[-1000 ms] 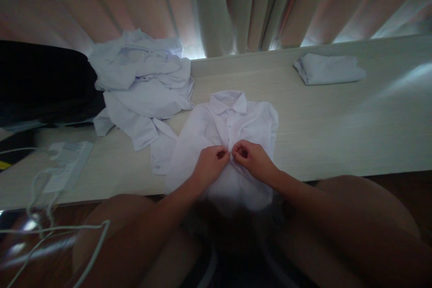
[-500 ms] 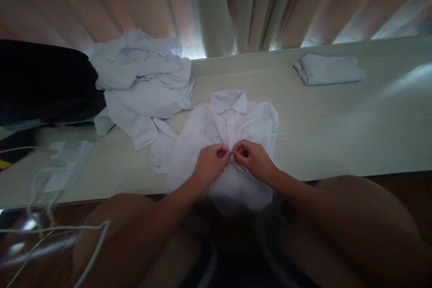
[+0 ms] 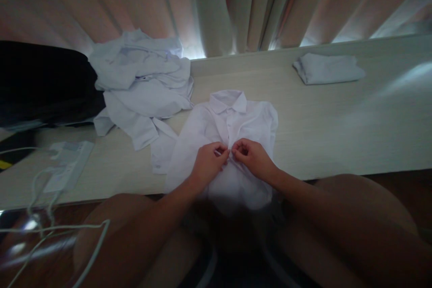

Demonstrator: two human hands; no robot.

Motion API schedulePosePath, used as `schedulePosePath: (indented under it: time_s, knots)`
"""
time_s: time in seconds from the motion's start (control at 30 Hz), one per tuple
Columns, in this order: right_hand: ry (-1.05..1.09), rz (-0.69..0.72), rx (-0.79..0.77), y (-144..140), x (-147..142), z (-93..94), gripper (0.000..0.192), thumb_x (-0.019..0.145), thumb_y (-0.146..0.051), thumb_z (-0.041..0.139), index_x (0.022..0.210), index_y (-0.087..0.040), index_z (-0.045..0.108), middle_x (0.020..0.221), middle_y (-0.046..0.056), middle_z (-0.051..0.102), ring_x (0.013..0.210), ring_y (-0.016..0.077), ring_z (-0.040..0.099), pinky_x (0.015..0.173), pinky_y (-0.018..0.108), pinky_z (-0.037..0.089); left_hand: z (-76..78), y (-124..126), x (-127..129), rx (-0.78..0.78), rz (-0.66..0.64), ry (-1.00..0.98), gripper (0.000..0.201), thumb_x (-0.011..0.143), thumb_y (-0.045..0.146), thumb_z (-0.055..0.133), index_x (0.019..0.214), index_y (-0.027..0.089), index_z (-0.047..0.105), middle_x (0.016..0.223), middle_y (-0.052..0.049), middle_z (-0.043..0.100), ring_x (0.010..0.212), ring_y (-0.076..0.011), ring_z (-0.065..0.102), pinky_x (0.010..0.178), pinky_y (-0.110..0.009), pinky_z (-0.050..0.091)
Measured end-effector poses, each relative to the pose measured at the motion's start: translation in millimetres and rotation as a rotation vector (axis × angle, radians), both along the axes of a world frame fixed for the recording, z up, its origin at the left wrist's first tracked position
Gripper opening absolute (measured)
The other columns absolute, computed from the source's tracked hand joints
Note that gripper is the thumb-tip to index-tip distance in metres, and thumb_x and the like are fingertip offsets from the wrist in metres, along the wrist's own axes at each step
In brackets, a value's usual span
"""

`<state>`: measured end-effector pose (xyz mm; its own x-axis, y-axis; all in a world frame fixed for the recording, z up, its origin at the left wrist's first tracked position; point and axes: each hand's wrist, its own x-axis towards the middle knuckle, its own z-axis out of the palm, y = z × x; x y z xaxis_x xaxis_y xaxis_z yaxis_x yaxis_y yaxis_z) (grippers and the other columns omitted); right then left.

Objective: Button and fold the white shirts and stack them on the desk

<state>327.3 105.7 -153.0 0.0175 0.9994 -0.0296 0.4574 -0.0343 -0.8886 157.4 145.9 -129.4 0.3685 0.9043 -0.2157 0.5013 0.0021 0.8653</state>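
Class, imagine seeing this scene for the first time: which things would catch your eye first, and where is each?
First comes the white shirt at the centre, its collar pointing away from the person, with the left hand and right hand pinching at its front. Next is the rumpled heap of white clothes to the left, beside a large black object. Then the folded white cloth lies apart on the right, near the curtain.

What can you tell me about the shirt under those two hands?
The shirt is white, of thin-looking, lightly creased cloth. It lies front up on the pale table, its folded-down collar pointing away from the person and its lower end reaching past the near edge. The left hand and right hand pinch its front placket midway down.
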Motion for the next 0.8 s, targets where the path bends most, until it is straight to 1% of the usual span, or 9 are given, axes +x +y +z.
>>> schedulePosePath:
  time_s: [0.17, 0.33, 0.43, 0.6, 0.8]
  knots:
    - [0.069, 0.006, -0.019, 2, 1, -4.9, 0.010, 0.084, -0.028, 0.060, 0.084, -0.019, 0.065, 0.071, 0.001, 0.066, 0.062, 0.0132, 0.056, 0.057, 0.025, 0.041, -3.2, 2, -1, -0.005, -0.009, -0.017, 0.016, 0.083, 0.030, 0.063, 0.080, 0.015, 0.070, 0.059, -0.001, 0.067, 0.046, -0.0121, 0.060, 0.042, -0.021, 0.045]
    - [0.157, 0.007, -0.036, 4, 1, -5.5, 0.011, 0.084, -0.029, 0.061, 0.084, -0.018, 0.064, 0.069, 0.001, 0.066, 0.061, 0.0131, 0.057, 0.057, 0.024, 0.041, -1.8, 3, -2, -0.041, -0.012, -0.058, 0.015, 0.084, 0.028, 0.062, 0.079, 0.015, 0.068, 0.057, 0.001, 0.064, 0.042, -0.0106, 0.057, 0.040, -0.020, 0.043]
    - [0.248, 0.026, -0.055, 6, 2, -7.1, 0.013, 0.084, -0.030, 0.062, 0.083, -0.018, 0.064, 0.067, 0.001, 0.065, 0.061, 0.0131, 0.058, 0.058, 0.024, 0.043, 0.9, 3, -2, -0.071, -0.004, -0.077, 0.014, 0.084, 0.026, 0.061, 0.078, 0.015, 0.066, 0.056, 0.002, 0.063, 0.041, -0.0097, 0.055, 0.039, -0.019, 0.042]
    - [0.409, 0.070, -0.117, 10, 6, -13.0, 0.017, 0.083, -0.034, 0.065, 0.085, -0.017, 0.064, 0.068, 0.000, 0.065, 0.062, 0.0129, 0.059, 0.062, 0.025, 0.045, 4.9, 2, -2, -0.069, -0.013, -0.107, 0.015, 0.085, 0.023, 0.060, 0.074, 0.015, 0.064, 0.055, 0.003, 0.061, 0.041, -0.0079, 0.054, 0.040, -0.018, 0.041]
    - [0.543, 0.117, -0.161, 12, 10, -14.7, 0.019, 0.083, -0.034, 0.067, 0.085, -0.016, 0.064, 0.067, -0.001, 0.063, 0.061, 0.0107, 0.056, 0.061, 0.023, 0.043, 2.9, 4, -2, -0.079, -0.021, -0.149, 0.013, 0.085, 0.024, 0.060, 0.075, 0.015, 0.062, 0.056, 0.004, 0.062, 0.041, -0.0077, 0.055, 0.040, -0.018, 0.042]
